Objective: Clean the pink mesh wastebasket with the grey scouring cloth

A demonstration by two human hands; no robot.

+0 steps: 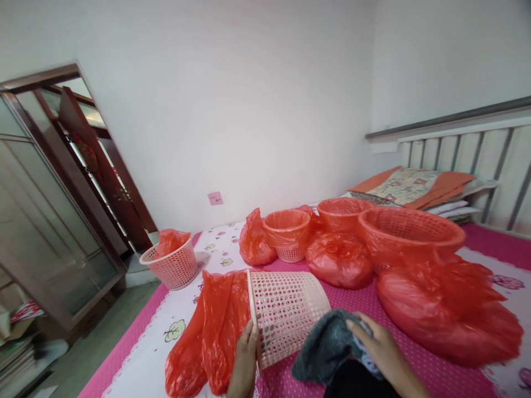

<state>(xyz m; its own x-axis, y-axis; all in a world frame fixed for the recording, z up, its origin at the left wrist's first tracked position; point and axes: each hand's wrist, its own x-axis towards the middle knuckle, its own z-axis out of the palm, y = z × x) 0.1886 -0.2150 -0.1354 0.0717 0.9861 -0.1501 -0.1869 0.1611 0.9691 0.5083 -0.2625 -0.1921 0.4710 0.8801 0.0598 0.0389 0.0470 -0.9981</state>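
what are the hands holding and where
Left hand grips the pink basket at its rim; right hand holds a grey cloth by its top.

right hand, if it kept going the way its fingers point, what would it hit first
Probably the pink basket lying on its side: the right hand, holding a grey cloth, points left toward it, though depth is unclear.

Basket [286, 315]: perforated matt pink plastic. Bag [211, 331]: thin glossy red plastic film, crinkled. Cloth [327, 348]: grey, fuzzy. Bed [415, 359] sheet: matt printed fabric.
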